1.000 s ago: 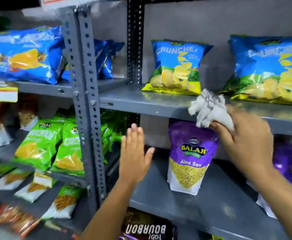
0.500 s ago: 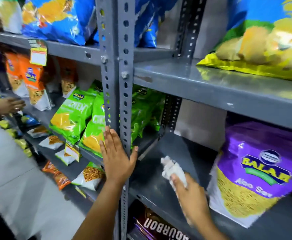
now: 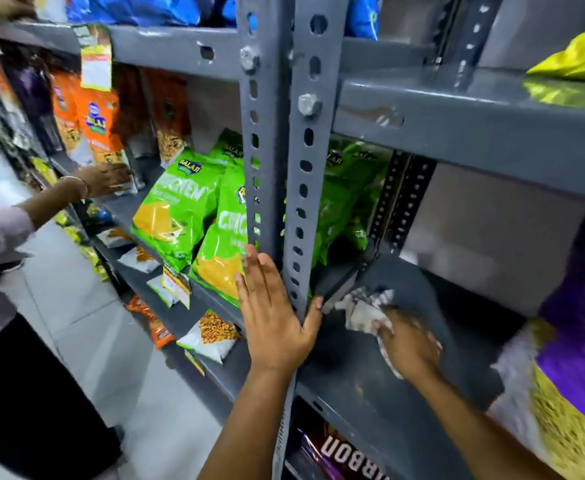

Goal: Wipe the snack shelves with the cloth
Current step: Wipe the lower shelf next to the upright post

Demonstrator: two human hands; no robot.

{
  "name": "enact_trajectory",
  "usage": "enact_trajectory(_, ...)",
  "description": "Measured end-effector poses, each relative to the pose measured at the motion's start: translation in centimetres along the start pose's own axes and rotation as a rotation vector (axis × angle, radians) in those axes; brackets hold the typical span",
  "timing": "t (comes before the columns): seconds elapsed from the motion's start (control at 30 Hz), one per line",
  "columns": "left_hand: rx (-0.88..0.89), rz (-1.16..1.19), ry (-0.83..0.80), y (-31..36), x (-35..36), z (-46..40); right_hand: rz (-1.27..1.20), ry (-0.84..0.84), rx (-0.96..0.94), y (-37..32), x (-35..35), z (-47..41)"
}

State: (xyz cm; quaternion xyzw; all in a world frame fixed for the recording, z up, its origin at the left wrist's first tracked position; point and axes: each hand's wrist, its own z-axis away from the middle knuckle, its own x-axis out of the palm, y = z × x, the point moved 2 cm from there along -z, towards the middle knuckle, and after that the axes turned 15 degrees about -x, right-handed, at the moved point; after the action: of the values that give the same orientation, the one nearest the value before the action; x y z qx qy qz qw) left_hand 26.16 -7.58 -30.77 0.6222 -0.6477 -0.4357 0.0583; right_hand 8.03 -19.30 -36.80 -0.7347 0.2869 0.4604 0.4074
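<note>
The right hand (image 3: pixel 407 344) is pressed palm-down on the white cloth (image 3: pixel 364 308), grasping it, at lower centre of the frame. The cloth is bunched beyond the fingertips, toward the back left corner of the grey shelf (image 3: pixel 388 393). The left hand (image 3: pixel 275 317) is laid flat, fingers released, against the slotted upright (image 3: pixel 301 188).
</note>
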Motion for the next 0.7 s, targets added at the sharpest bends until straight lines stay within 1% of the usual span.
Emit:
enact_trajectory(0.03,0.004,-0.003,0.005,-0.1,0.1,0.0,-0.103,0.036,0.033,0.1,-0.4,-0.4)
enact_trajectory(0.07,0.007,-0.006,0.016,-0.2,0.1,0.1,-0.209,0.119,0.101,0.8,-1.0,-1.4)
enact_trajectory(0.1,0.01,-0.006,0.027,-0.1,0.2,0.0,-0.246,0.198,0.216,2.5,-1.5,-2.6)
enact_trajectory(0.13,0.01,-0.009,0.031,-0.1,0.1,0.0,-0.21,0.189,0.292,4.2,-2.2,-3.8)
enact_trajectory(0.17,0.008,-0.016,0.031,0.0,0.1,0.0,-0.134,0.055,0.331,5.6,-2.6,-4.8)
enact_trajectory(0.2,0.008,-0.022,0.03,0.1,0.0,0.0,-0.075,-0.097,0.312,6.8,-2.2,-5.6)
enact_trajectory(0.23,0.008,-0.024,0.029,0.1,0.0,0.2,-0.012,-0.207,0.258,7.1,-1.8,-6.1)
enact_trajectory(0.27,0.012,-0.022,0.031,0.1,0.0,0.2,0.043,-0.264,0.192,7.1,-0.9,-6.6)
enact_trajectory(0.3,0.019,-0.019,0.035,0.0,0.0,0.2,0.082,-0.283,0.137,6.3,-0.1,-6.9)
enact_trajectory(0.33,0.022,-0.017,0.037,0.0,0.0,0.1,0.105,-0.269,0.056,5.0,0.3,-6.9)
enact_trajectory(0.37,0.023,-0.02,0.038,0.1,0.0,0.1,0.086,-0.265,-0.016,3.5,0.7,-6.6)
enact_trajectory(0.4,0.021,-0.027,0.035,0.1,0.0,0.0,0.057,-0.253,-0.1,2.1,0.9,-6.1)
enact_trajectory(0.5,0.007,-0.045,0.013,0.1,-0.1,0.0,-0.072,-0.246,-0.269,-2.0,0.1,-1.9)
enact_trajectory(0.53,-0.003,-0.052,-0.003,0.1,-0.1,0.0,-0.13,-0.261,-0.311,-2.6,-0.2,0.0)
enact_trajectory(0.6,-0.027,-0.06,-0.032,0.1,-0.2,0.0,-0.246,-0.347,-0.368,-3.2,-0.9,3.5)
enact_trajectory(0.67,-0.042,-0.065,-0.056,0.1,-0.4,0.0,-0.447,-0.455,-0.348,-3.1,-2.2,5.2)
enact_trajectory(0.7,-0.045,-0.07,-0.067,0.2,-0.4,0.0,-0.596,-0.462,-0.281,-3.0,-3.1,5.3)
